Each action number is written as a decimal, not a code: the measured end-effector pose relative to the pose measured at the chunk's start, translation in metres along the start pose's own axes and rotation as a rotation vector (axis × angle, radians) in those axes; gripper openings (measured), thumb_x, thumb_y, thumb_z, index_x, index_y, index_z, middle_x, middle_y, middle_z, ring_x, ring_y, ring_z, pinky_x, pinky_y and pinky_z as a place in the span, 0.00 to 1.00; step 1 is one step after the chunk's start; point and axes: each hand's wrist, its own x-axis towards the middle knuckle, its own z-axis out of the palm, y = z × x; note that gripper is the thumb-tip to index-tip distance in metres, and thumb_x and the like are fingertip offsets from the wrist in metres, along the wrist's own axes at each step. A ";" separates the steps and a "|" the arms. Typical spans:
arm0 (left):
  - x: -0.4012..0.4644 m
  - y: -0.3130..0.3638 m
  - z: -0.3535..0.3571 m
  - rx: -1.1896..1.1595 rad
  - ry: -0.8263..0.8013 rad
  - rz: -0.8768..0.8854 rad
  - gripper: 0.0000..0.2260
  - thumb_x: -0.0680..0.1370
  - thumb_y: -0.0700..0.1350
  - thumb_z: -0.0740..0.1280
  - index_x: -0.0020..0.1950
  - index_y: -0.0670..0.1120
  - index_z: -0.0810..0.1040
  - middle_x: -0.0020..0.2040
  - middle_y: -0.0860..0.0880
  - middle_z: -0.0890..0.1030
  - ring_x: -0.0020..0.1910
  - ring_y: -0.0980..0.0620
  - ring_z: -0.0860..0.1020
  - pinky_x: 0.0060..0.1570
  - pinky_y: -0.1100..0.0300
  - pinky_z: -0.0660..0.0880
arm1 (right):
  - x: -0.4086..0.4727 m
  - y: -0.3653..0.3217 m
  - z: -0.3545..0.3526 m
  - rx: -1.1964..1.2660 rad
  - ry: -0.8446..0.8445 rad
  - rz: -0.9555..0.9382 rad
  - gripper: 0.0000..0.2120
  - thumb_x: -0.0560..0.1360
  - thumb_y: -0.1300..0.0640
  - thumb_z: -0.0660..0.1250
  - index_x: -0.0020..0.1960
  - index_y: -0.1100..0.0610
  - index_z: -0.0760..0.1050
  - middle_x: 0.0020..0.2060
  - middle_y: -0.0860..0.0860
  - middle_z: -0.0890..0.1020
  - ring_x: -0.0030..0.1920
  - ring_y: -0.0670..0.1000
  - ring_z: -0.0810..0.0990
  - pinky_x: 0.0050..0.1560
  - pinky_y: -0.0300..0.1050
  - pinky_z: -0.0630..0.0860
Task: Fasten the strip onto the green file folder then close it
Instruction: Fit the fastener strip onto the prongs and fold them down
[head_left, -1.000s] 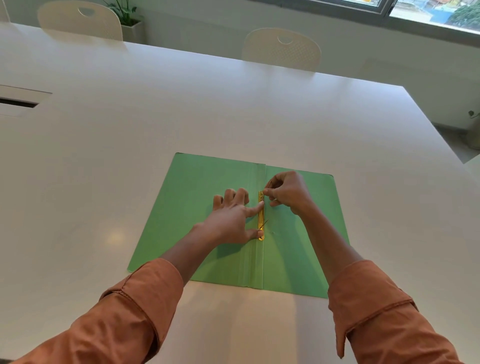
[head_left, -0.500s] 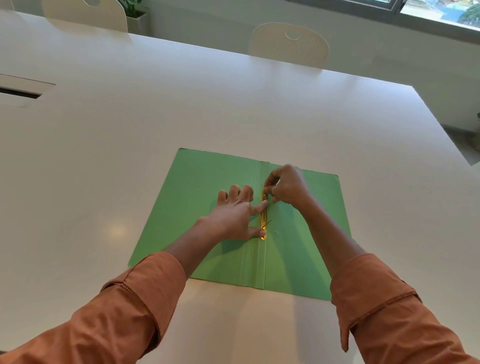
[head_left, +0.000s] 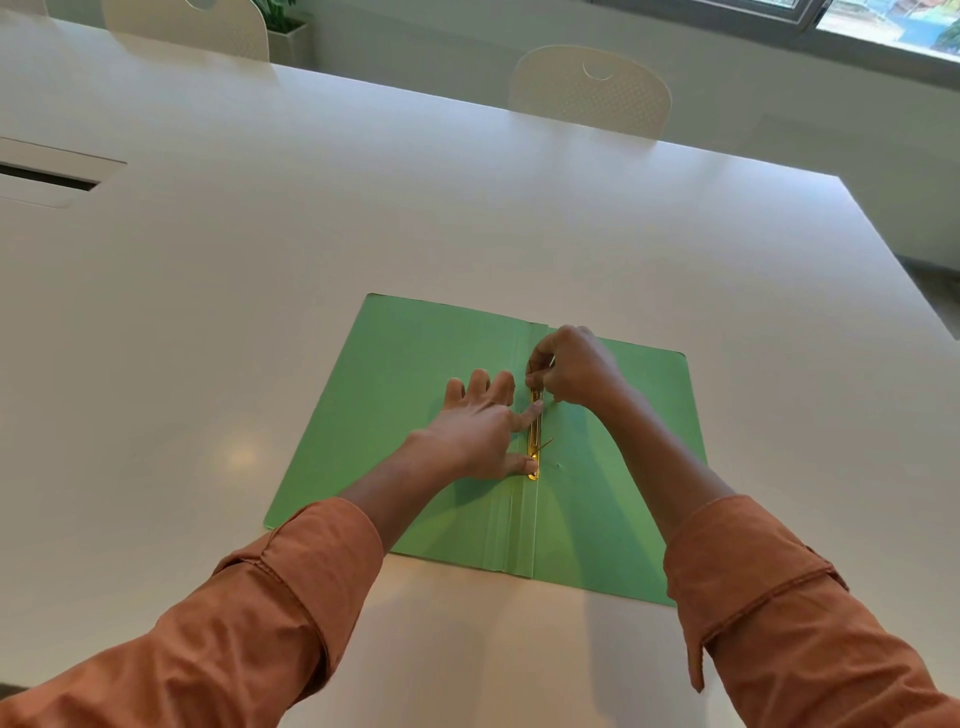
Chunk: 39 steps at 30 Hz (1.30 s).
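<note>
1. The green file folder lies open and flat on the white table, lower centre of the frame.
2. The strip, gold metal, lies along the folder's centre fold.
3. The left hand is spread open; its forefinger and thumb tips press the strip down. It grips nothing.
4. The right hand is curled, fingertips pinched at the strip's upper end.
5. One thin prong stands up beside the strip's lower part, not bent flat.
6. Judged status: fastening under way, unfinished; closing remains.
7. Count: one folder, one strip, two hands, two chairs at the top of the frame.
</note>
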 end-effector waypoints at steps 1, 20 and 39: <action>0.000 0.000 0.000 0.005 -0.001 0.000 0.39 0.76 0.72 0.62 0.83 0.61 0.54 0.62 0.48 0.63 0.65 0.44 0.60 0.64 0.45 0.62 | 0.001 0.000 -0.001 0.012 -0.012 0.012 0.05 0.70 0.62 0.81 0.42 0.55 0.87 0.32 0.43 0.83 0.29 0.42 0.80 0.35 0.42 0.81; 0.000 0.000 0.004 -0.016 -0.033 -0.038 0.39 0.75 0.73 0.62 0.83 0.64 0.53 0.57 0.50 0.60 0.62 0.45 0.60 0.59 0.45 0.61 | 0.007 0.020 -0.002 0.730 -0.064 0.745 0.18 0.62 0.67 0.85 0.35 0.61 0.74 0.19 0.51 0.75 0.14 0.44 0.69 0.16 0.34 0.69; -0.003 -0.004 -0.002 -0.184 -0.159 -0.070 0.43 0.72 0.72 0.68 0.81 0.70 0.48 0.74 0.50 0.59 0.71 0.44 0.54 0.70 0.42 0.55 | -0.117 0.018 0.018 0.531 -0.034 -0.013 0.08 0.71 0.60 0.81 0.49 0.53 0.86 0.42 0.48 0.89 0.40 0.43 0.85 0.41 0.38 0.82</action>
